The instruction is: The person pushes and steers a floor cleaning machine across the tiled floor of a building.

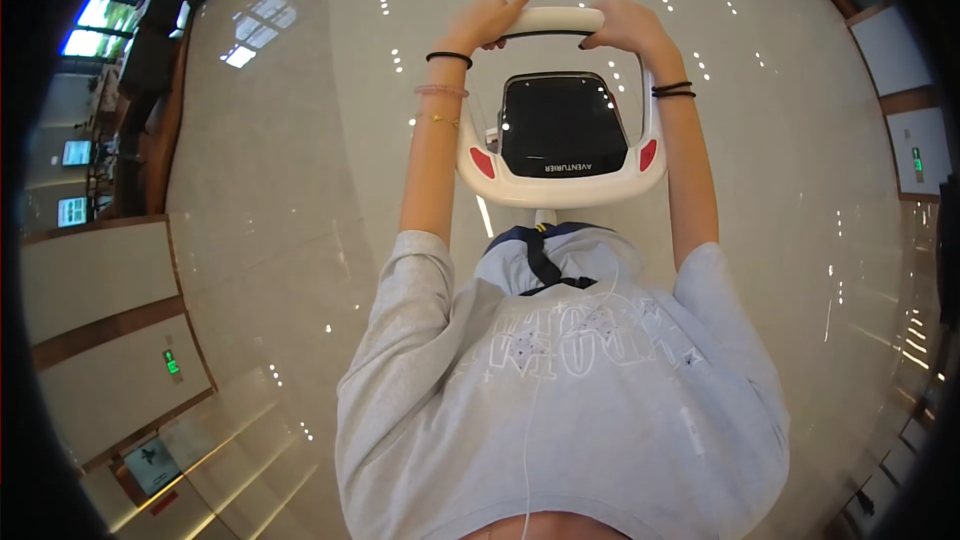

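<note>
My left hand (pixel 484 24) closes around the left end of a white curved handle (pixel 550 20), its thumb raised over the top. On the handle's other end my right hand (pixel 624 28) is wrapped, palm down. The handle belongs to a white-framed wheeled device (pixel 560 190) whose kind I cannot make out. A dark glossy panel (pixel 563 120) sits inside its frame, with "AVENTURIER" upside down along the near edge. A red reflector (pixel 483 162) and a second reflector (pixel 648 153) mark the frame's corners. The device's lower part is hidden by my body.
Shiny tiled floor (pixel 300 120) with light reflections surrounds me. On the left are dark furniture (pixel 150 65) and white wall panels (pixel 105 280) with a green exit sign (pixel 172 362). Another exit sign (pixel 917 162) is on the right wall. Lit stair-like edges (pixel 230 460) run at lower left.
</note>
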A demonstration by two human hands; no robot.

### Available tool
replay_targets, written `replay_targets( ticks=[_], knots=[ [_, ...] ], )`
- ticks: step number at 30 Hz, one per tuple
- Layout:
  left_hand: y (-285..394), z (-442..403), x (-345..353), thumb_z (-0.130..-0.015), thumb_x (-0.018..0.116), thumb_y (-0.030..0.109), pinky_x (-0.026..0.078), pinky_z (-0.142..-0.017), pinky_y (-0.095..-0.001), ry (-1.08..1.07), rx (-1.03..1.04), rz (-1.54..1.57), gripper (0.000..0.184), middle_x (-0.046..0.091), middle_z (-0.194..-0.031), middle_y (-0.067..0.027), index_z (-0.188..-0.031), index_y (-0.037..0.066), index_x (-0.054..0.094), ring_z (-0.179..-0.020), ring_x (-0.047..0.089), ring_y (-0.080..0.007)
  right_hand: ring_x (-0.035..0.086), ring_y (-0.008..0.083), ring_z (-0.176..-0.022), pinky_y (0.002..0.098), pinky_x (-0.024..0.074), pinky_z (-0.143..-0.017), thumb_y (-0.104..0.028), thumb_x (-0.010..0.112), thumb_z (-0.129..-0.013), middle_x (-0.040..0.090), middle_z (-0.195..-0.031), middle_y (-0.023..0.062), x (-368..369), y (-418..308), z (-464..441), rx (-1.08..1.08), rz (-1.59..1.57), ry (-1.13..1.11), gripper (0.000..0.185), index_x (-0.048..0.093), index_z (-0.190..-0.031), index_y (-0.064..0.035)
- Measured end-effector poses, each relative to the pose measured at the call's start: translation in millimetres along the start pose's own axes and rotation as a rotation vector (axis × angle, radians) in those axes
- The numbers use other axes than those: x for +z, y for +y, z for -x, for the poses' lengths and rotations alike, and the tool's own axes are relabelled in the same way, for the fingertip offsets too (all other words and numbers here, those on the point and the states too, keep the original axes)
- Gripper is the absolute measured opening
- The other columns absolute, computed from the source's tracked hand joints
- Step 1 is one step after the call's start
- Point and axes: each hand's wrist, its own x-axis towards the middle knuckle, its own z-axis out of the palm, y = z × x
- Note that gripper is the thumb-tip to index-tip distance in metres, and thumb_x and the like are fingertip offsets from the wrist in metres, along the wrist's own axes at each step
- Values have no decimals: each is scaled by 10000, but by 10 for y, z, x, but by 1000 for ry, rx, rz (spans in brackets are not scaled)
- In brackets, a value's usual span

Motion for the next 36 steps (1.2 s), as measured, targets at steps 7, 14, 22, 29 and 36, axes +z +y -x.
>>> replay_targets(
  ticks=[7, 14, 22, 29, 36],
  knots=[
    [10, 142, 20, -861, 275, 576, 432, -465, -266, 57, 15, -26, 691, 522, -489, -42, -664, -6, 589, -423, 512, -126, 624, 222, -722, 341, 492, -664, -341, 734, -512, 651, -758, 53, -4, -40, 10, -16, 41, -23, 411, 678, -885, -176],
    [-1, 320, 56, -865, 289, 532, 457, -530, -282, 56, -91, -6, 625, 547, -499, -32, -696, 26, 615, -452, 536, -121, 627, 224, -739, 340, 492, -681, -328, 743, -511, 654, -771, 60, 19, -75, 22, -18, -30, -64, 415, 676, -883, -157],
    [4, 504, 90, -870, 289, 525, 475, -566, -293, 110, -146, -29, 618, 556, -492, -26, -664, 54, 632, -464, 558, -139, 613, 239, -693, 335, 475, -632, -317, 731, -537, 644, -737, 71, 25, -83, 29, -162, -57, -38, 377, 669, -847, -112],
    [1, 604, 143, -875, 273, 536, 466, -564, -309, 130, -219, 17, 645, 550, -478, -33, -625, 58, 627, -473, 563, -152, 614, 253, -706, 351, 476, -640, -321, 748, -543, 643, -746, 84, -33, -151, 75, -173, -43, -108, 402, 658, -878, -118],
    [134, 720, -8, -884, 340, 511, 438, -473, -309, 150, -194, 114, 571, 542, -487, -70, -777, 39, 643, -447, 552, -175, 600, 298, -693, 375, 472, -600, -250, 723, -578, 621, -707, 100, -191, -272, 73, -207, -42, -16, 258, 638, -775, -106]
  ],
)
